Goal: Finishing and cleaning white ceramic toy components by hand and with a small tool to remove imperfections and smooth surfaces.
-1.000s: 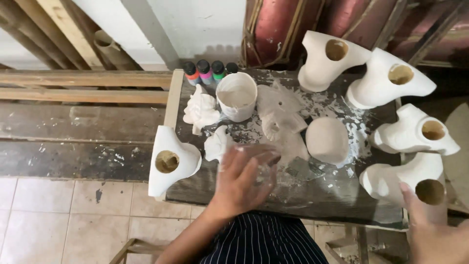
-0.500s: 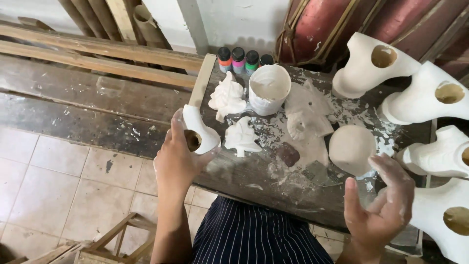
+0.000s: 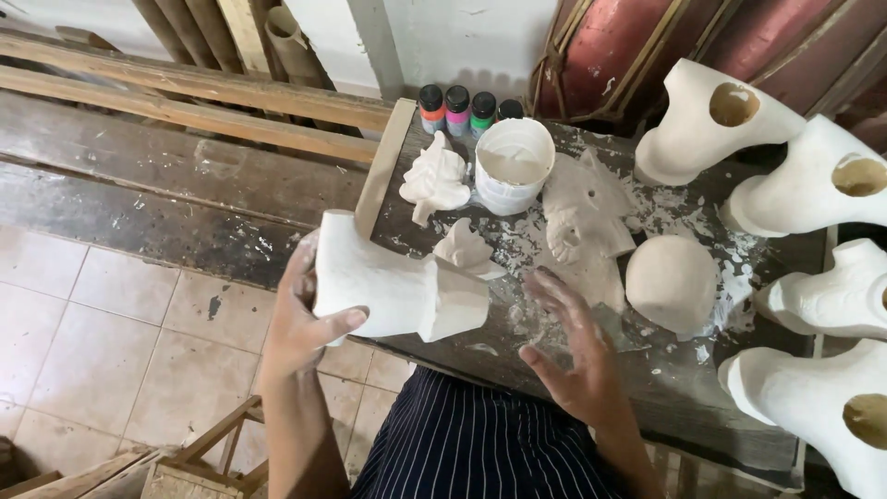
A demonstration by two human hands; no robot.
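White plaster cast in the left hand; more white casts along the right. Bench dark grey-brown, speckled with white dust and flakes. White tub. Paint bottles black-capped: orange, pink, green. Dome-shaped piece off-white. Garment navy with thin white pinstripes. Floor tiles pale beige.

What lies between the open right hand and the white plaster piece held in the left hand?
Nothing visible. The right hand hovers open over the table's near edge; the plaster piece in the left hand is just beside it across open space. A small plaster figure lies behind that gap.
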